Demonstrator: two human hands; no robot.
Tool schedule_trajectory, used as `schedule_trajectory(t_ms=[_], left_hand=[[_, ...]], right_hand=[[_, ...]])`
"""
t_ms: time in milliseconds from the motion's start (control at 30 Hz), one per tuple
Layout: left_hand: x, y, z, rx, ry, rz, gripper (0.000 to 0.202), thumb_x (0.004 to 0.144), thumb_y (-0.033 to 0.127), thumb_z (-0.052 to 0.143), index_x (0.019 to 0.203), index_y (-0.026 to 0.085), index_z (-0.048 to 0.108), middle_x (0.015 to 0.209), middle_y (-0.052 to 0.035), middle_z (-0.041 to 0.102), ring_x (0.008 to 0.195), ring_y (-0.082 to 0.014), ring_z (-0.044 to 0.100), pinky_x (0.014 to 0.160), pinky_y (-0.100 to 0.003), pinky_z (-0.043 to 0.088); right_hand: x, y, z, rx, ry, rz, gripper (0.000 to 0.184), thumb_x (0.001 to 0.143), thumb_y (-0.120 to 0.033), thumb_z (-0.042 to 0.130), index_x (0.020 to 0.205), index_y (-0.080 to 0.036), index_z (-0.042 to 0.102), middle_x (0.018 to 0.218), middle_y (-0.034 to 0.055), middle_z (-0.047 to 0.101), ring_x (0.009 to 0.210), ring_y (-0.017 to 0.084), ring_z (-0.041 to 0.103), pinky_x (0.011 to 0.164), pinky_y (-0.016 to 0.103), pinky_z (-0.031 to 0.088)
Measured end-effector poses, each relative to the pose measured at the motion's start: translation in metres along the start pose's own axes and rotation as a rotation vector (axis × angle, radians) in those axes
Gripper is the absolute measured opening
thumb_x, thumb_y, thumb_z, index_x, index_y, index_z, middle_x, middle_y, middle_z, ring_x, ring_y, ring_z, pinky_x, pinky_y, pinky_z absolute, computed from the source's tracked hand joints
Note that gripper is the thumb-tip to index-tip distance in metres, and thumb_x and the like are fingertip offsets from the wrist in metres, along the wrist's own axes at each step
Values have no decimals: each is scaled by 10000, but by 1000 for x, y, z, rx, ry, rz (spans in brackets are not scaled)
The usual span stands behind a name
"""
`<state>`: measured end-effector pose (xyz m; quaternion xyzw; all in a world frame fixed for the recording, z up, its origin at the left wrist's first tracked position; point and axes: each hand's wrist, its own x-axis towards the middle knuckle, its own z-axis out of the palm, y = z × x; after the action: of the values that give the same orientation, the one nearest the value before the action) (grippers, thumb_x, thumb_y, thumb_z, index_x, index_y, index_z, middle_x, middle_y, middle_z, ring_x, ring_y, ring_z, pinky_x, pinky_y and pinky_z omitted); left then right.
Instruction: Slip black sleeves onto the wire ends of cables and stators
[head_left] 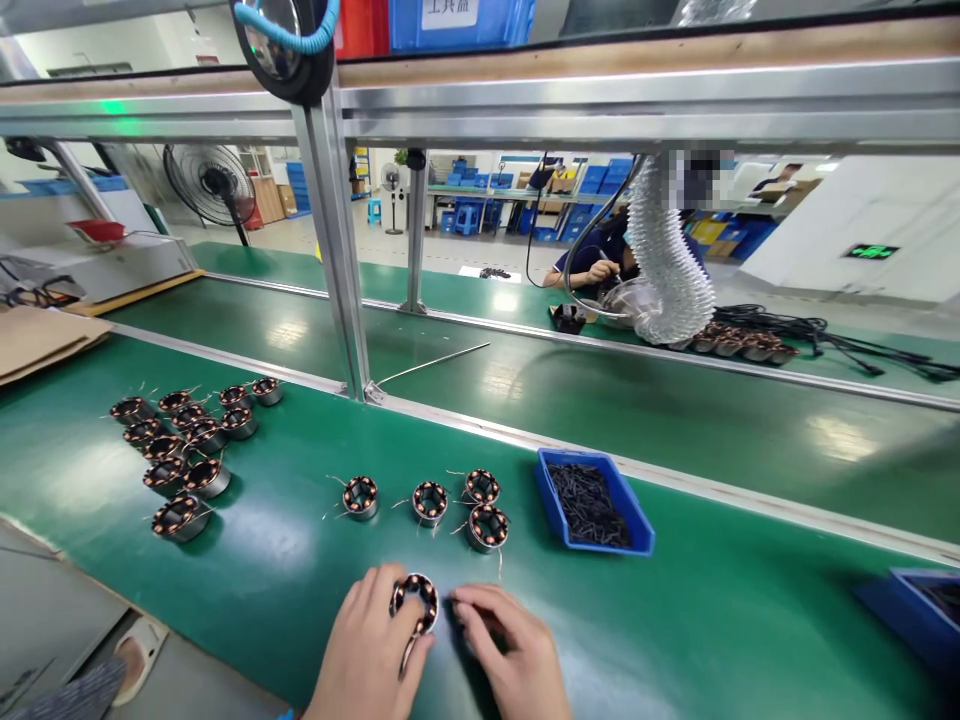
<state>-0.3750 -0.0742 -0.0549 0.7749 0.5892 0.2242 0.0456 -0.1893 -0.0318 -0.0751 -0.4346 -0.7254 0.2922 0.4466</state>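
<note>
Head view, lower middle: wound stator (415, 600), face up, clasped by left hand (366, 645) on green conveyor belt (675, 620); right hand (510, 645) curled just beside, grip unclear.

We record a cluster of round copper-wound steel stators (166, 475) on the left of the green belt workbench (247, 590). To the cluster's right stand four more stators (430, 503) in a loose row, then a blue plastic tray (634, 505) holding short black pieces (589, 505). Nearest us, the left hand (367, 645) grips a fifth stator (415, 603), with the right hand (510, 650) just beside it. A second blue tray (907, 615) sits at the bench's right edge. Behind, an aluminium rail (712, 492) divides our bench from a second green belt (637, 430).
</note>
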Motion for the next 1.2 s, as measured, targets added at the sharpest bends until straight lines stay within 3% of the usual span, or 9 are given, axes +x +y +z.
schedule_trajectory(t_ms=[133,333,633,800,1000,1200], left_hand=[[-3,5,7,20,18,50,134,879,152,565,978,224,619,1047,-94,580,844,-247,591,691,-350,504],[-5,9,9,24,43,32,114,880,169,576,972,226,613,1000,-84,565,829,-236,595,680,-330,510],[-5,11,9,-27,50,23,131,897,161,539,987,218,616,998,-90,550,844,-245,593,682,-343,534],[-3,9,4,-77,5,51,149,908,144,518,1005,211,609,1027,-96,550,860,-238,584,708,-342,543],[-6,0,5,-62,-23,135,158,906,121,521,1013,204,602,1083,-109,569,851,-233,586,703,-334,535],[-6,6,8,27,19,146,198,879,95,518,1027,195,606,997,-101,592,799,-239,593,638,-327,526]], right_hand=[[-7,-3,2,82,104,-21,149,930,-205,643,908,-218,790,866,58,811,766,195,789,719,231,651],[-8,-5,5,95,172,-91,169,898,-119,657,930,-224,785,865,48,818,751,191,796,714,231,661],[-18,8,8,107,40,-35,183,928,-113,629,987,-219,766,940,67,804,841,193,786,766,248,654],[-8,-1,6,198,42,-4,195,978,-257,613,969,-245,807,921,66,806,819,194,785,756,232,646],[-3,-4,7,238,17,213,350,910,-523,675,777,-225,802,752,58,765,657,193,751,592,207,620],[-26,5,15,218,-17,163,243,979,-349,610,1050,-239,815,893,87,776,795,211,766,696,237,637]])
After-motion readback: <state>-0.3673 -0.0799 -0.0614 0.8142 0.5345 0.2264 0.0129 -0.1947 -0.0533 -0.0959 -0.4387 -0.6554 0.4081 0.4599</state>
